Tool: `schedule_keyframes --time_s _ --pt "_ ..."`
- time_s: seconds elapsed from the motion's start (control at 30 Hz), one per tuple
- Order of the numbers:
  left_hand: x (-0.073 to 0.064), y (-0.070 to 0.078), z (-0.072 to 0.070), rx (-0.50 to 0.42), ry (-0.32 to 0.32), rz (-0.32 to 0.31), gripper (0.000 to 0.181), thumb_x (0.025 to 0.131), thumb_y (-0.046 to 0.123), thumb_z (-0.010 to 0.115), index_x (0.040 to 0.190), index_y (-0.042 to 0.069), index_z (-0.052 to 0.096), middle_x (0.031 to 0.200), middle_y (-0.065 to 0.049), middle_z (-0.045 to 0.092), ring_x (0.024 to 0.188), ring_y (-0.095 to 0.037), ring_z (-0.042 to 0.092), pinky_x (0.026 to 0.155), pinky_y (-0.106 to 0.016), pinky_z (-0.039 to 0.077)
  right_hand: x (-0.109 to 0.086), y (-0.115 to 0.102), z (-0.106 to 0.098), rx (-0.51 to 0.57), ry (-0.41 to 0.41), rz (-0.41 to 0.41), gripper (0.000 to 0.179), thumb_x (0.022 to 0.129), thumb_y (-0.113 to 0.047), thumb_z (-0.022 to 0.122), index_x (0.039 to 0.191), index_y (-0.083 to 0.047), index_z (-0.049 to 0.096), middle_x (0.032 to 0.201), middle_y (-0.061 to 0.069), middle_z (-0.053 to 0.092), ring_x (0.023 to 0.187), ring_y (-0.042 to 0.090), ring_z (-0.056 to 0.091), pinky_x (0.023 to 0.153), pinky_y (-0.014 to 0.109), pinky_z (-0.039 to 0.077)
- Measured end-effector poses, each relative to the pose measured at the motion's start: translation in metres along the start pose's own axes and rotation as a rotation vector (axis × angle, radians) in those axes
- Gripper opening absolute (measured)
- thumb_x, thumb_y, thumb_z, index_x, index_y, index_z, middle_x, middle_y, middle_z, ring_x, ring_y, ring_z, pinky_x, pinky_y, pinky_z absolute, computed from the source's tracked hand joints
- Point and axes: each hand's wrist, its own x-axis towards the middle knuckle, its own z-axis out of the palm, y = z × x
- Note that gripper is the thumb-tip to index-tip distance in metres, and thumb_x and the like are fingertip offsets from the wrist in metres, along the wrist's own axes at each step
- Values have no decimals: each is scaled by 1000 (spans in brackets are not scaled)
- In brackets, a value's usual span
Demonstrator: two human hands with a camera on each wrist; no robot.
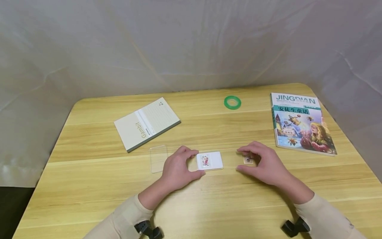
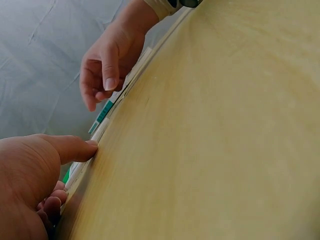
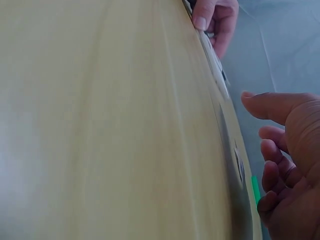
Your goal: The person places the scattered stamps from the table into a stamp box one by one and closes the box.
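One flat white rectangular case bearing a small printed picture lies on the wooden table, long edges pinched by the left hand; probably light, stiff, slick, best held thus. The right hand, relaxed and empty, overhangs a tiny square picture card. A clear plastic rectangle crowds the left hand; beyond, a green tape ring.

Case lies on bench, near middle; first card sits on its left half, left hand at its left end. Plastic cover lies just left of that hand. Notebook lies behind cover, further left. Tape roll: behind case, slightly right. Second card: right of case, within right hand's span. Book lies behind right hand, further right.
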Motion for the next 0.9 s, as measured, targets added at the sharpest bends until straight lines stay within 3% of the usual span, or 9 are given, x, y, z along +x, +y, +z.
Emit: schedule_keyframes --time_s 0.47,0.9 --pt "0 0 0 6 -1 0 63 67 41 92 120 12 71 104 5 59 88 -11 58 71 -32 46 -14 21 -18 -88 31 8 40 73 -17 91 109 -16 74 90 -8 61 74 12 50 66 23 40" --pt "0 0 0 6 0 0 63 67 41 92 119 13 72 103 5 59 87 -11 57 71 -31 46 -11 23 -14 -101 -6 42 28 80 -18 86 104 -17 73 88 -7 59 72 12 47 63 25 39"
